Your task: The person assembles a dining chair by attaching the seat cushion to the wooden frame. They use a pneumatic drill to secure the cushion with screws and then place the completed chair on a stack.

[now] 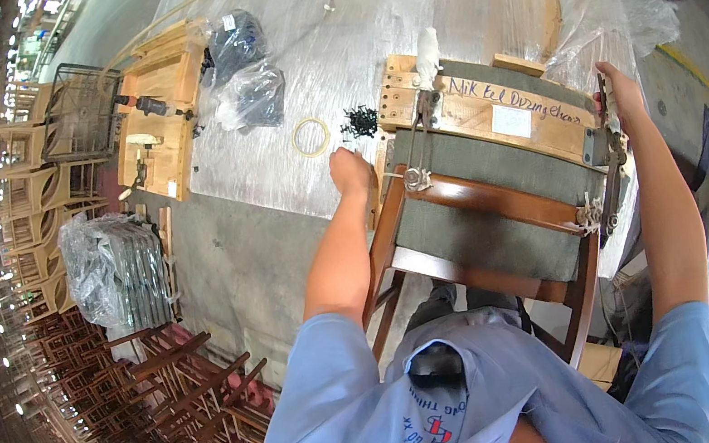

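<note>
A dark brown wooden chair frame (499, 207) lies against a wooden jig board (470, 101) with handwriting on it. The left toggle clamp (422, 133), with a white-wrapped handle, presses on the frame's rail. My right hand (624, 92) is closed round the handle of the right toggle clamp (611, 148), at the jig's far right end. Beside the jig's left edge, my left hand (351, 172) has its fingers curled together; what they hold, if anything, is hidden. Just beyond it lie a pile of small black screws (361, 122) and a yellowish ring (311, 137).
On the plastic-covered table (274, 174) lie plastic bags of dark parts (252, 97). A power driver (147, 106) rests on another wooden jig (164, 144) at the left. Wrapped panels (116, 271), stacked chair frames (169, 391) and pale chairs (30, 197) stand further left.
</note>
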`<action>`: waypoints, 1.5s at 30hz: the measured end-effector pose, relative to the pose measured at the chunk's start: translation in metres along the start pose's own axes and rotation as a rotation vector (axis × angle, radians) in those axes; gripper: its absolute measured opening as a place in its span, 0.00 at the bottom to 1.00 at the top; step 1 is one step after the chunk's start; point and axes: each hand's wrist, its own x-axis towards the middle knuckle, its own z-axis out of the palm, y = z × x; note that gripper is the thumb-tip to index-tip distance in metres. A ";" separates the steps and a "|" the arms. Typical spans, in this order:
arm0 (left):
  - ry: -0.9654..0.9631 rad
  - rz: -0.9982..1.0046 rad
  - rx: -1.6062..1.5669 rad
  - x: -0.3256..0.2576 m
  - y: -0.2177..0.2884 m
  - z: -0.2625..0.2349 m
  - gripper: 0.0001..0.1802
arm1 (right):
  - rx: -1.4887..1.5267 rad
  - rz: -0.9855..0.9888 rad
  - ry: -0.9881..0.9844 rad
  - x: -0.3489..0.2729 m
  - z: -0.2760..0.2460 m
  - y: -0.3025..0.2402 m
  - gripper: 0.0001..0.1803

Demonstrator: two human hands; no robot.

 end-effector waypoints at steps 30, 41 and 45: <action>-0.006 0.381 -0.271 0.067 -0.075 0.026 0.08 | -0.109 -0.015 0.126 0.011 0.010 0.008 0.30; -0.188 0.174 -0.611 0.092 -0.090 0.023 0.10 | -0.044 -0.289 0.370 -0.126 -0.032 0.081 0.35; -0.508 -0.284 -1.309 0.053 -0.057 0.014 0.03 | -0.121 0.090 0.347 -0.209 -0.065 0.193 0.35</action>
